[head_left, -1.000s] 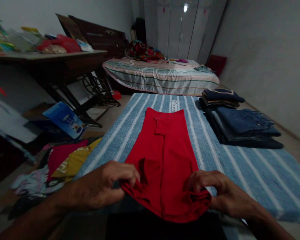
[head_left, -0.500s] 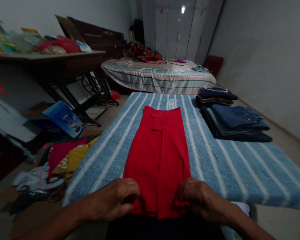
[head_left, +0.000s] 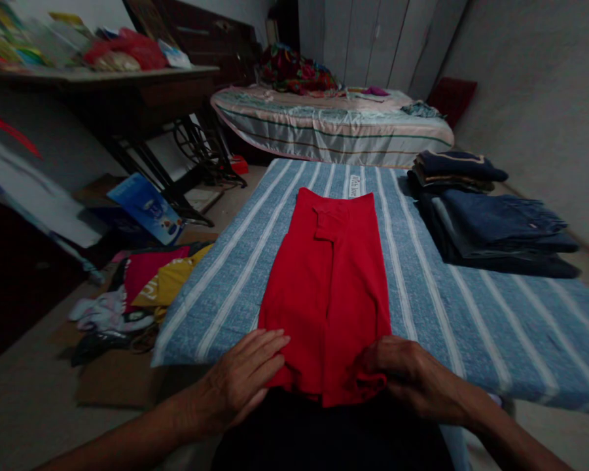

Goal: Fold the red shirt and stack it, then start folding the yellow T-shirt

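A red shirt lies lengthwise on the blue-and-white striped cloth, its sides folded in toward the middle and a short sleeve-like flap near the far end. Its near end reaches the front edge. My left hand rests on the shirt's lower left side with fingers stretched out flat. At the lower right corner, my right hand has its fingers curled around the bunched hem; the fingertips are partly hidden.
Folded jeans and a smaller stack of dark clothes sit at the right. Clothes lie in a heap on the floor at left. Beyond are a bed and a sewing machine table.
My left hand has gone from a pinch on the shirt's edge to lying flat with fingers extended. My right hand stays at the hem. The view has tilted down and shifted left.
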`<state>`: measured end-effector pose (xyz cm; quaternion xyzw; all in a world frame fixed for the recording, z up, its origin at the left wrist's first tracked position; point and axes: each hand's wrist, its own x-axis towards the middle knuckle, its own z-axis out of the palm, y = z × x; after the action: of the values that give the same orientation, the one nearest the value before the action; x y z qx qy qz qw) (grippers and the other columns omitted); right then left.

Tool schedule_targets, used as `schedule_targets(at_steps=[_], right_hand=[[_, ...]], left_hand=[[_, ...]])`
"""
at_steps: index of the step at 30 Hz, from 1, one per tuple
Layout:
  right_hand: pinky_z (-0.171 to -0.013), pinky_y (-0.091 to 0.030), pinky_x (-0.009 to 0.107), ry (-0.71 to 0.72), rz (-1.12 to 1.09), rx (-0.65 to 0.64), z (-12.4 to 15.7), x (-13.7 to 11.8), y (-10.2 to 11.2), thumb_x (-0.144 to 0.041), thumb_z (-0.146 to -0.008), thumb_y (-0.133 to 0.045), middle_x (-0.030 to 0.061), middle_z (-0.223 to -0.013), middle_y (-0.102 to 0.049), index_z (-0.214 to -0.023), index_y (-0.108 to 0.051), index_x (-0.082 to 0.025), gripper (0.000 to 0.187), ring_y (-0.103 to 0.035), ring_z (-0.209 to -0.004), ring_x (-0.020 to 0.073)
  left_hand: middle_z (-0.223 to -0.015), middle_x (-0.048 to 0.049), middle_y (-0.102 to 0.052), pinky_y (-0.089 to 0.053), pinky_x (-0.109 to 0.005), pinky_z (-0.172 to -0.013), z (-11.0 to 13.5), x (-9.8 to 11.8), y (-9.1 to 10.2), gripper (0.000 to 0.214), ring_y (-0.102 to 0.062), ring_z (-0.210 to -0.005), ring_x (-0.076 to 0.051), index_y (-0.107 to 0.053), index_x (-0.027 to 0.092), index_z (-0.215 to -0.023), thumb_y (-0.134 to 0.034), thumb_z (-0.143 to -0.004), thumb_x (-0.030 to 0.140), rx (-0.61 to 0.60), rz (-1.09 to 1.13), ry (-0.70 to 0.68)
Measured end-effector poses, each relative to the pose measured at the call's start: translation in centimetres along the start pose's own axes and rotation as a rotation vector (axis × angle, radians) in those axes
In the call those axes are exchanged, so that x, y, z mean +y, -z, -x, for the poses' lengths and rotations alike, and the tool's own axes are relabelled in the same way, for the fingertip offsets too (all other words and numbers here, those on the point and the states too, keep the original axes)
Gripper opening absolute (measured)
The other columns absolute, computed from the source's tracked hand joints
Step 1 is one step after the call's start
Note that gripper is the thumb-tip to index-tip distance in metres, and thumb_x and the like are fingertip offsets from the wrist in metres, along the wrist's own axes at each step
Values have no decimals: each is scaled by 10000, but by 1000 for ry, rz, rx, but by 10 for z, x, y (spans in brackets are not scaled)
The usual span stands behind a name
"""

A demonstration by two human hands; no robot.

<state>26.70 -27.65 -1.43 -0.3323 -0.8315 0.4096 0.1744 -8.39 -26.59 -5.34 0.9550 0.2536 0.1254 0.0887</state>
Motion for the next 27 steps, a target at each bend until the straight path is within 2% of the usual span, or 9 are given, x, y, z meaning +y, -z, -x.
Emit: schedule_targets(at_steps=[4, 9, 14, 17, 19, 22, 24, 27], right_hand=[[-865, -460, 322, -23, -14, -13, -2, -2, 3, -114, -849, -480, 65, -982, -690, -1050, -651, -196, 277, -623, -927, 176], [-885, -464, 334, -43, -65, -39, -3, -2, 5, -140, -865, -489, 63, -1014, -690, -1082, -652, -203, 279, -625, -947, 182], [-897, -463, 333, -41, -96, -64, -5, -5, 8, -148, -874, -481, 60, -1028, -689, -1082, -655, -205, 277, -623, -960, 179], [-900, -461, 332, -32, -95, -65, -6, -6, 8, -142, -872, -480, 55, -1031, -688, -1082, -657, -203, 281, -623, -956, 176], [-900, -460, 333, -31, -87, -62, -5, -6, 7, -138, -868, -483, 55, -1026, -689, -1073, -661, -199, 278, -625, -950, 176], [-893, -460, 330, -26, -77, -59, -6, -5, 6, -136, -864, -489, 53, -1015, -692, -1063, -666, -202, 275, -629, -939, 175], [-883, -464, 326, -25, -77, -61, -7, -5, 6, -138, -863, -494, 52, -1010, -694, -1073, -664, -205, 279, -632, -932, 173], [-864, -476, 327, -36, -77, -62, -10, -6, 8, -145, -867, -489, 54, -997, -699, -1073, -662, -202, 275, -636, -929, 174]], left_hand=[[-1342, -125, -548, -319, -474, -1114, -5, -1, 2, 482, -431, -1303, -261, -506, 182, -1219, -456, -760, 43, 36, 67, -46], [-1344, -129, -543, -347, -433, -1103, -9, -7, 19, 284, -440, -1299, -255, -560, 179, -1063, -499, -804, 80, -45, 156, -36], [-1318, -102, -572, -313, -445, -1123, -9, -3, 28, 277, -448, -1296, -253, -586, 194, -995, -492, -788, 35, -64, 195, -52], [-1336, -92, -560, -282, -445, -1139, -5, 0, 28, 335, -432, -1309, -245, -592, 200, -1040, -474, -788, 13, -82, 166, -61], [-1387, -96, -511, -268, -446, -1144, -1, 1, 26, 400, -395, -1334, -244, -566, 204, -1155, -493, -801, 35, -101, 132, -73], [-1472, -110, -398, -256, -478, -1139, 4, -3, 21, 592, -321, -1376, -262, -408, 216, -1378, -521, -813, 77, -120, 38, -59], [-1490, -107, -367, -247, -491, -1136, 8, -8, 13, 666, -301, -1385, -260, -312, 233, -1442, -469, -825, 37, -88, -55, -27], [-1463, -101, -411, -259, -471, -1131, 13, -18, -1, 666, -320, -1377, -237, -256, 238, -1465, -358, -858, -17, 18, -159, 21]])
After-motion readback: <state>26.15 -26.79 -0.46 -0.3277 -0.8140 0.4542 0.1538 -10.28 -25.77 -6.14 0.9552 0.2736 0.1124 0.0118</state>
